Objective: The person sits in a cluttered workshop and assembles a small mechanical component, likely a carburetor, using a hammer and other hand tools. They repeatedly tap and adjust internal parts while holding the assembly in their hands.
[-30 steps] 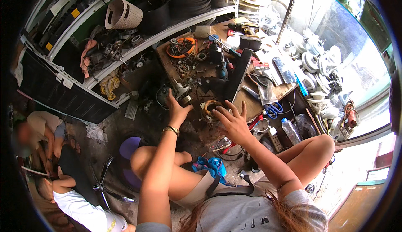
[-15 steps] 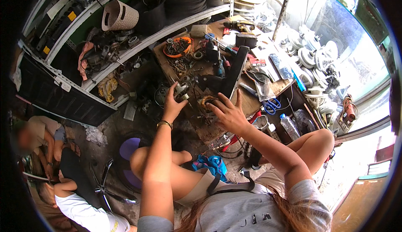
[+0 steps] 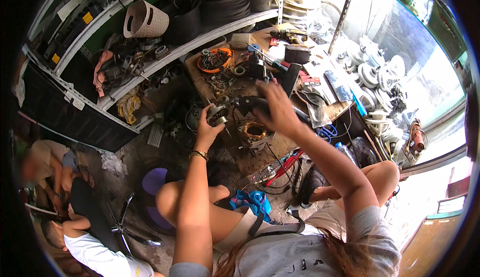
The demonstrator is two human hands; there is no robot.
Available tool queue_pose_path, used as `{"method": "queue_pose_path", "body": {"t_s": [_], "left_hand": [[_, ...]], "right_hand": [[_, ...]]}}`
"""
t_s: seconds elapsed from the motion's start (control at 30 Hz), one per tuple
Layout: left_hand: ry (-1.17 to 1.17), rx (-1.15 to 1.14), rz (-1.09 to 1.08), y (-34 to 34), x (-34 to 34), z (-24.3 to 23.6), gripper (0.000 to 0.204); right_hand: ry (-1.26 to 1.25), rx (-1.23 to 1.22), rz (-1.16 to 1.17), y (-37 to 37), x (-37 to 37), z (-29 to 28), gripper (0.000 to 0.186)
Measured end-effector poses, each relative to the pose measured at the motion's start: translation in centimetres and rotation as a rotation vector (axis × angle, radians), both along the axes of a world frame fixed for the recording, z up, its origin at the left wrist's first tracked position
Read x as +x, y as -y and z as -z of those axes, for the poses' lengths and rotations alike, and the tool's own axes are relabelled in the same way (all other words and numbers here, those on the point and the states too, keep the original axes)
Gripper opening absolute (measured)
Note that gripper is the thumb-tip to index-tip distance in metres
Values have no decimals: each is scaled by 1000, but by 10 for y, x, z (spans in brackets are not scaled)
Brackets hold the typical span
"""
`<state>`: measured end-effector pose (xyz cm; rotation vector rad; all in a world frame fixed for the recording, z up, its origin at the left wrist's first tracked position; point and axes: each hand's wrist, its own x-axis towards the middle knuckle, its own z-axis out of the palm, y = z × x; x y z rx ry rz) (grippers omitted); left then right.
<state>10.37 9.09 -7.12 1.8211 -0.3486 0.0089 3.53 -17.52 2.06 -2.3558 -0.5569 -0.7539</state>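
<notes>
Knees (image 3: 170, 197) spread wide, a person in a grey shirt (image 3: 295, 259) sits low before a cluttered wooden bench (image 3: 245, 159), a bright blue cloth (image 3: 252, 202) between the legs. On the bench, near its front edge, lies a ring of copper windings (image 3: 253, 132) in a metal frame. Just to its left, the left hand (image 3: 206, 134) pinches a silver metal part (image 3: 217, 113) between thumb and fingers. The right hand (image 3: 280, 112), blurred, is over dark tools beyond the ring; I cannot tell whether its fingers close on anything. If that pinch loosened, the silver metal part could drop and dent itself or nick the windings; a low sweep of the right forearm (image 3: 325, 154) could knock the ring toward the edge. Farther back sits an orange bowl (image 3: 211, 70) of small hardware, which a careless reach might tip, scattering its pieces. Beyond are a cordless drill (image 3: 295, 36) and, to the right, a phone (image 3: 338, 85). White round parts (image 3: 372, 72) are heaped by the window, and a beige basket (image 3: 145, 19) sits on the back shelf (image 3: 210, 31).
</notes>
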Motion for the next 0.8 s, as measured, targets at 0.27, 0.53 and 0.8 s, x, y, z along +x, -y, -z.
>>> {"method": "queue_pose_path", "body": {"t_s": [0.27, 0.53, 0.8], "left_hand": [[-130, -124, 55, 0, 2, -12, 70], [-196, -138, 0, -5, 0, -13, 70], [-171, -125, -44, 8, -6, -22, 67]], "right_hand": [[-549, -39, 481, 48, 189, 37, 64], [-572, -18, 553, 28, 212, 64, 64], [-277, 16, 283, 26, 165, -1, 49]]}}
